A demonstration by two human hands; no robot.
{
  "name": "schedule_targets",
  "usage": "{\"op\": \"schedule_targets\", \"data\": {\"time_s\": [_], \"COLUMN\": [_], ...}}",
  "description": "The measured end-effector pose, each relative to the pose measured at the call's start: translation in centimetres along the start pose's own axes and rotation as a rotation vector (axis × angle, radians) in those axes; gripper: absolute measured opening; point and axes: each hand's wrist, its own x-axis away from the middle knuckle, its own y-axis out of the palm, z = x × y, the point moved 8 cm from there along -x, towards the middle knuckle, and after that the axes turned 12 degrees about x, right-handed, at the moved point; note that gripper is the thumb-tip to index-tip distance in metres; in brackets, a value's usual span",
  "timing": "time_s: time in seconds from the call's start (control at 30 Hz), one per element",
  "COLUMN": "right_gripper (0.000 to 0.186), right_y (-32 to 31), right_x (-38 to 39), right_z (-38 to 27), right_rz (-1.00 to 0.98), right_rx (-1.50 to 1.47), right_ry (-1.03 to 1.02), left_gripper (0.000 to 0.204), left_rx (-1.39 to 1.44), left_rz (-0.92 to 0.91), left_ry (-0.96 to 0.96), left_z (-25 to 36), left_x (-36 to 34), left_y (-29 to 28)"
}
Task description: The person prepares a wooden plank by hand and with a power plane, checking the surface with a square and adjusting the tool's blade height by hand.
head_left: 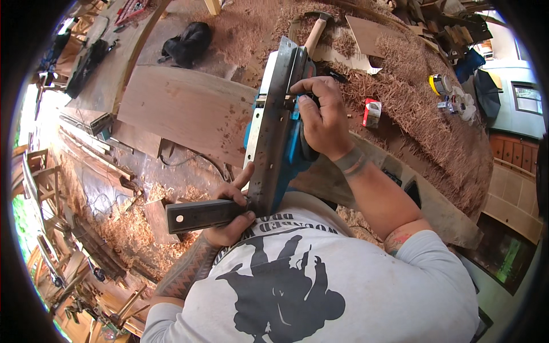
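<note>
A blue electric planer (293, 163) lies sole up in front of my chest, its long metal base pointing away from me. My left hand (231, 226) is closed around the dark stock of a try square (197, 215), thumb and fingers near its inner end. The square's long metal blade appears to run along the planer's sole. On the planer's right side is my right hand (326, 114), its thumb and index finger bent against the middle of the base, by the cutter slot. The other fingers curl under, and what lies between the fingertips is hidden.
A wooden board (183, 111) lies beyond to the left. A hammer (316, 35) rests at the far end. Right of the planer are a red-and-white box (372, 113), a yellow tape roll (440, 84) and heaped wood shavings (423, 131). A black dog-like shape (187, 44) lies far left.
</note>
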Motion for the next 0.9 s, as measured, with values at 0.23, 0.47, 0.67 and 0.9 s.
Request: {"op": "schedule_targets", "data": {"time_s": [0.23, 0.47, 0.67, 0.9], "right_gripper": [0.02, 0.021, 0.02, 0.019], "right_y": [0.0, 0.0, 0.2, 0.2], "right_x": [-0.2, 0.2, 0.2, 0.2], "right_z": [0.1, 0.4, 0.1, -0.1], "right_rz": [0.001, 0.031, 0.003, 0.002], "right_rx": [-0.027, -0.009, -0.003, 0.006], "right_ry": [0.017, -0.02, -0.032, -0.051], "left_gripper": [0.037, 0.029, 0.03, 0.044], "left_rx": [0.036, -0.306, -1.076, -1.351], "left_rz": [0.032, 0.174, 0.271, 0.051], "left_ry": [0.077, 0.41, 0.367, 0.353], "left_z": [-0.4, 0.9, 0.7, -0.8], "left_x": [-0.1, -2.7, -7.0, -7.1], "left_y": [-0.9, -4.0, -10.8, -12.8]}}
